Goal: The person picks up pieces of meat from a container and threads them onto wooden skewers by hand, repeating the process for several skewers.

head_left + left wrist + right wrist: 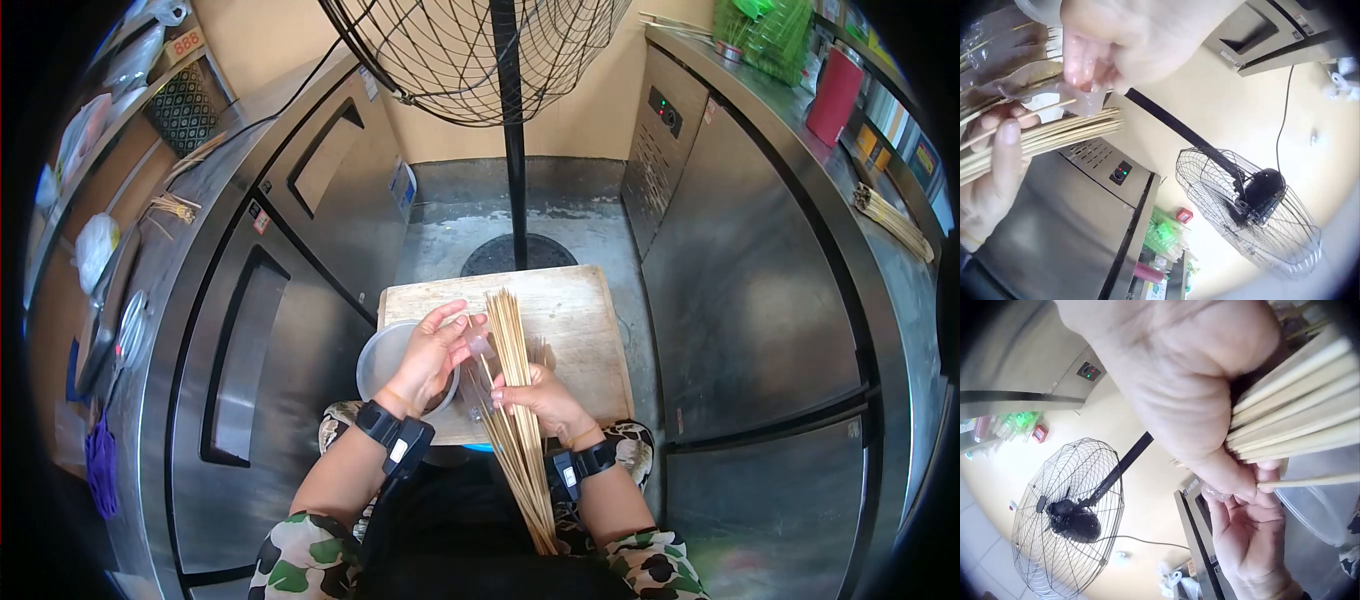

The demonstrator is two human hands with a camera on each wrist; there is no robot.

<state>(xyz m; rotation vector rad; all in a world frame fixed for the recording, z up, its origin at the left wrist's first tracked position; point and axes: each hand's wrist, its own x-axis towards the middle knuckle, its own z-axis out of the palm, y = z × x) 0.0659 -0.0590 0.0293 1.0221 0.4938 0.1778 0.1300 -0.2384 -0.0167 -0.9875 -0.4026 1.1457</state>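
Note:
My left hand (425,360) pinches a small translucent, glossy piece (479,345) between thumb and fingertips, above the board. My right hand (545,400) grips a thick bundle of thin wooden skewers (512,350). In the left wrist view, one separate skewer (1038,112) in the right fingers (1007,147) meets the piece (1088,103) with its end; how deep it sits in the piece cannot be told. Several dark translucent pieces (1013,53) on skewers lie behind the hands. The right wrist view has my left hand (1250,547) close beyond the right hand (1179,387).
A pale wooden board (570,310) lies in front of the person, with a round clear container (377,365) at its left. Beyond stands a black fan (513,150). Steel cabinets (750,270) flank both sides; more skewers (893,222) lie on the right counter.

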